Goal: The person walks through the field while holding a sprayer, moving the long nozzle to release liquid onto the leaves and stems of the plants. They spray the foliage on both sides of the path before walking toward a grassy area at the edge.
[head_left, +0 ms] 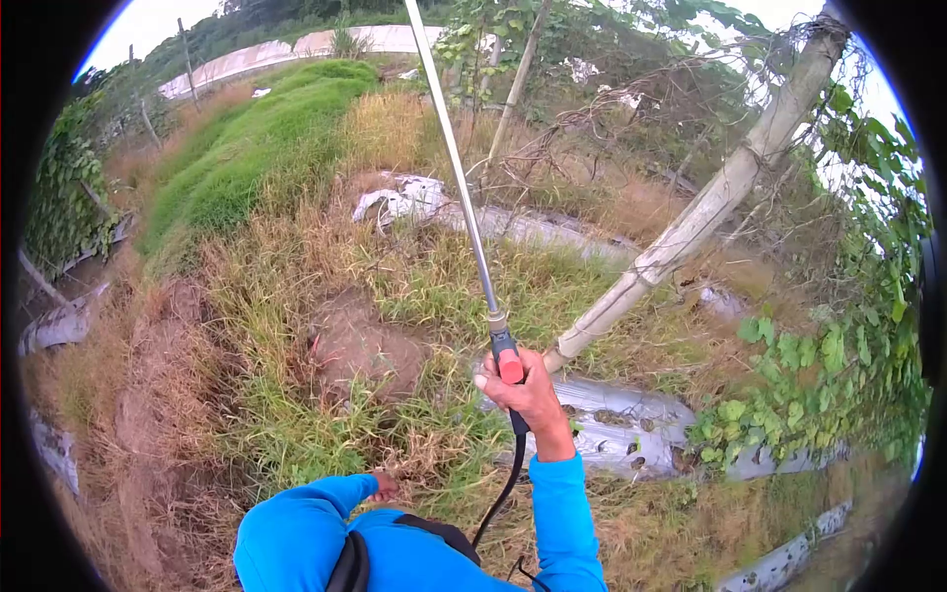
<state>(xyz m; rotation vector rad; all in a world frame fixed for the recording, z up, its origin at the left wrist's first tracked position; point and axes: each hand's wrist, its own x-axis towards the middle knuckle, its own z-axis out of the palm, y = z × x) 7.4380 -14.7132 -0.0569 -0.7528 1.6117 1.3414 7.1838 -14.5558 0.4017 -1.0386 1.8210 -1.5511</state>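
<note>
My right hand [528,397] is wrapped round the black handle of a spray wand [452,163], close to its red part [510,365]. The long metal tube points up and away, leaning slightly left. A black hose [505,498] runs down from the handle towards my body. Low at the centre-left, my left hand [385,485] hangs beside my body above the grass; it is small and partly behind the blue sleeve, so its fingers cannot be made out.
A thick wooden post [691,227] leans just right of the wand. Silver plastic sheeting [631,424] covers a bed at the right, near leafy vines [829,375]. Dry and green grass surrounds a bare soil mound [365,345]. Black straps [350,564] cross my blue top.
</note>
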